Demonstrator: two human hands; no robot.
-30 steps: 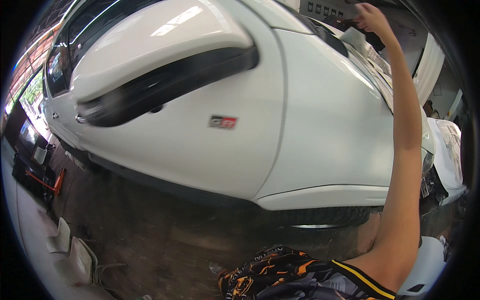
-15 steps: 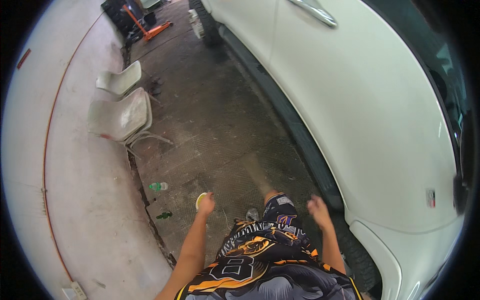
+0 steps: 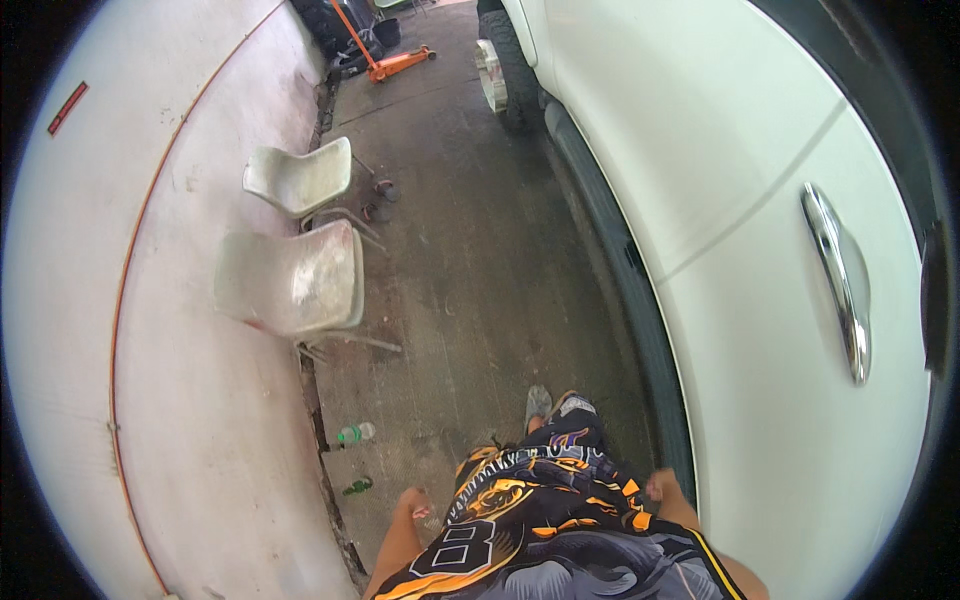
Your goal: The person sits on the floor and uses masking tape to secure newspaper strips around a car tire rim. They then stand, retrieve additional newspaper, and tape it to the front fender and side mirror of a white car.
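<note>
My left hand (image 3: 416,503) hangs low beside my dark patterned clothes (image 3: 500,500), its fingers curled. A round yellow-and-white thing was in it a moment ago; now the hand hides whatever it holds. On the other side my right hand (image 3: 661,485) swings near the side of a white vehicle (image 3: 760,400). Its fingers are loosely curled and nothing shows in them. Neither hand touches the vehicle.
By the left wall lie a clear bottle with a green top (image 3: 356,433) and a small green thing (image 3: 357,486). Two pale chairs (image 3: 295,275) (image 3: 300,178) stand beyond. Farther ahead are an orange floor jack (image 3: 400,62) and the vehicle's wheel (image 3: 508,78). A dark side step (image 3: 630,270) runs along the right.
I have walked forward along the vehicle; a chrome door handle is now close on my right. Both hands have dropped lower, and the yellow-and-white thing has gone out of sight.
</note>
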